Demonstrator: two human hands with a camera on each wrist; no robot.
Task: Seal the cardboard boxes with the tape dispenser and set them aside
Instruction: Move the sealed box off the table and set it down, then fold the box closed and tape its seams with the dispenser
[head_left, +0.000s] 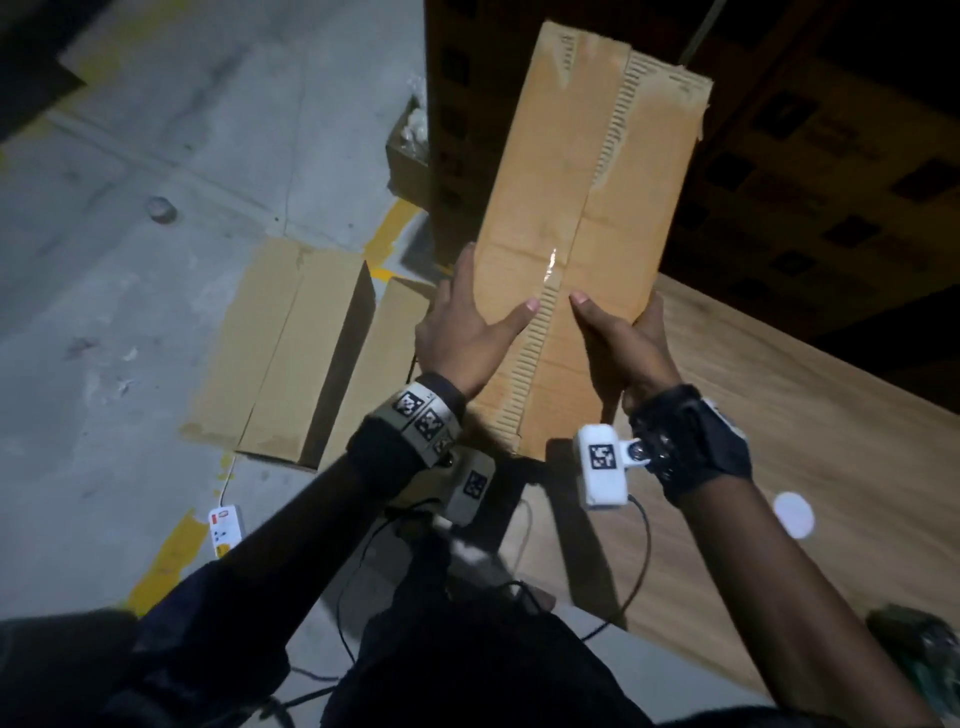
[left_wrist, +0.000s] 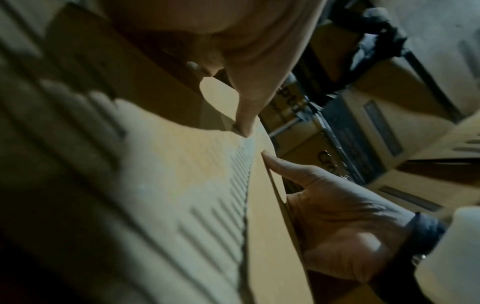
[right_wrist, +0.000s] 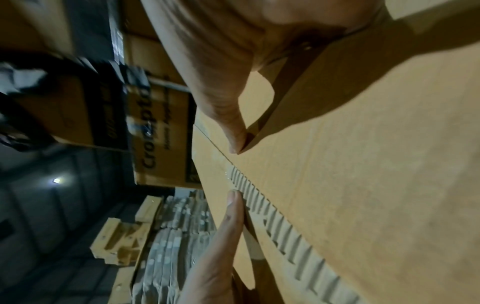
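Note:
A long brown cardboard box (head_left: 597, 171) is held up in front of me over the table's near corner, its flaps closed along a centre seam. Glossy clear tape (head_left: 553, 260) shows on that seam, with torn corrugated strips beside it. My left hand (head_left: 457, 332) grips the box's left side with its thumb on top near the seam. My right hand (head_left: 628, 343) grips the right side the same way. In the left wrist view, the left thumb (left_wrist: 246, 117) presses the box (left_wrist: 182, 164). The right thumb (right_wrist: 233, 125) presses the box (right_wrist: 363, 185) in the right wrist view.
Two closed boxes (head_left: 291, 353) lie on the concrete floor at left. A wooden table (head_left: 805, 441) is at right, with stacked printed cartons (head_left: 805, 156) behind. A tape roll (head_left: 161, 209) and a power strip (head_left: 226, 530) lie on the floor. A blurred greenish object (head_left: 924, 654) sits at bottom right.

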